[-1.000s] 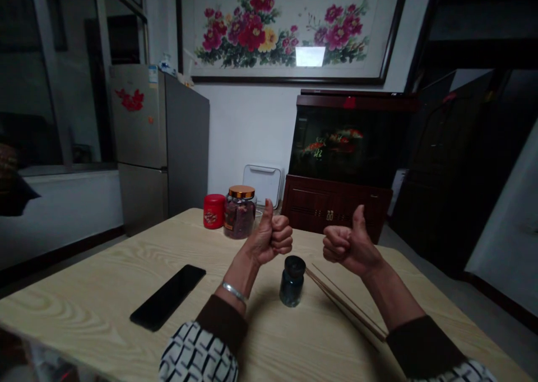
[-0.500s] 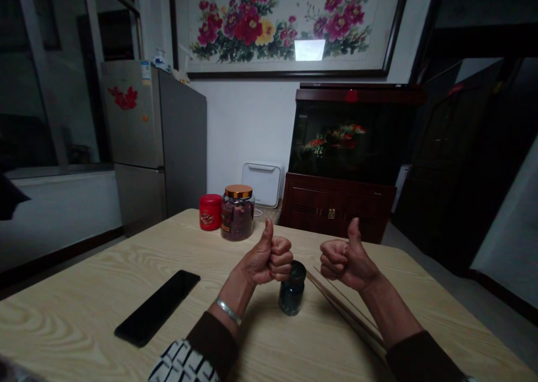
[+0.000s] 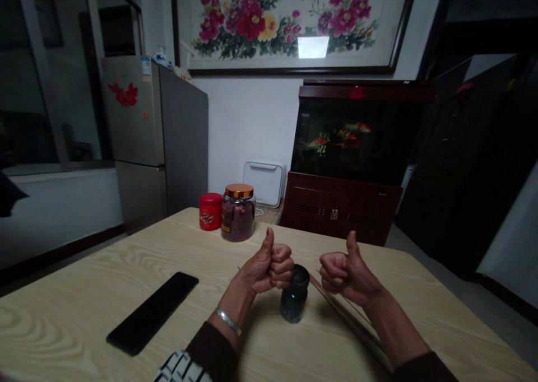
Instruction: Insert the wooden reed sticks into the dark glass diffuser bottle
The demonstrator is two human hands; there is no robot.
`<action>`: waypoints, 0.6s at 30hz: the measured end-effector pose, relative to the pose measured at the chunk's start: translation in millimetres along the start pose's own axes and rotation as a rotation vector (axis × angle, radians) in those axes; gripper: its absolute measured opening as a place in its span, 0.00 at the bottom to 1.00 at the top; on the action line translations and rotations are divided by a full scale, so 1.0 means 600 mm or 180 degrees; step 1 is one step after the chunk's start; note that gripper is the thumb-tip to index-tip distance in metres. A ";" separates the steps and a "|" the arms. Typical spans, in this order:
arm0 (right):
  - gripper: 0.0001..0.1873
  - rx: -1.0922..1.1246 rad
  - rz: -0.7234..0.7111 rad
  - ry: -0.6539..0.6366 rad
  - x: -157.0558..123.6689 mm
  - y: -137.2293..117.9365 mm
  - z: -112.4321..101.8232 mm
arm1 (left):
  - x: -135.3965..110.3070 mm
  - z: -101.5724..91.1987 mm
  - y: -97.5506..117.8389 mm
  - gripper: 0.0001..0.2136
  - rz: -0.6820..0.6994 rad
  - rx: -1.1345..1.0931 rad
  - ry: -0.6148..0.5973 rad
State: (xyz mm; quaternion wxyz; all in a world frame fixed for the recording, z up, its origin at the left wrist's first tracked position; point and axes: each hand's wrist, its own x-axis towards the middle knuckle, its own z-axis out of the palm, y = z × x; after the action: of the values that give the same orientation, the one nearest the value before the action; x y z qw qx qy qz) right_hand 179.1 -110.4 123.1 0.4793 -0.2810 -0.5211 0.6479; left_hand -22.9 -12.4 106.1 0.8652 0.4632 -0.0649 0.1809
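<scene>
Above the table, my left hand (image 3: 269,267) makes a thumbs-up, its fingers curled into a fist with nothing visible in it. A silver bangle (image 3: 228,321) circles that wrist. My right hand (image 3: 347,271) mirrors it, thumb up and fingers curled, also holding nothing. Between the two hands, closer to the left, a small dark glass jar (image 3: 293,303) stands upright on the table; the left fist partly overlaps its top edge. Several thin wooden sticks (image 3: 342,310) lie on the table behind and under the right forearm, which hides part of them.
The pale wooden table (image 3: 63,315) carries a black phone (image 3: 153,313) at left. Farther back stand a red canister (image 3: 210,212) and a large jar with a gold lid (image 3: 238,214). Beyond are a fridge (image 3: 185,147), a white panel-like appliance (image 3: 264,183) and a fish tank (image 3: 353,135).
Both hands keep the thumbs-up and sit slightly lower in view. The camera view has shifted a little; the things on the table appear to stay put.
</scene>
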 end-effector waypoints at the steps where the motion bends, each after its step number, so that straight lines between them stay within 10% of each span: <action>1: 0.40 -0.0156 0.0061 0.0182 0.001 0.002 0.001 | -0.003 -0.005 -0.003 0.31 0.0146 0.0060 0.0152; 7: 0.26 -0.2812 -0.0110 0.1821 0.012 0.025 0.025 | -0.023 -0.062 -0.053 0.21 0.1100 0.1554 0.1745; 13: 0.26 -0.5005 0.0093 0.1873 0.028 0.055 0.061 | -0.025 -0.088 -0.122 0.42 0.0378 0.1994 0.1189; 18: 0.21 -0.5467 0.0488 0.1743 0.045 0.053 0.082 | -0.013 -0.079 -0.149 0.32 0.0443 0.2323 0.1184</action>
State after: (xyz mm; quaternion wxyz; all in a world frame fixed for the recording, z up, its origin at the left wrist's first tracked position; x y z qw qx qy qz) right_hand 115.7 -105.5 111.2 0.1674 -0.7203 -0.6728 -0.0235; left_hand 0.7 -20.2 7.9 0.6269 0.6934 0.1299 0.3307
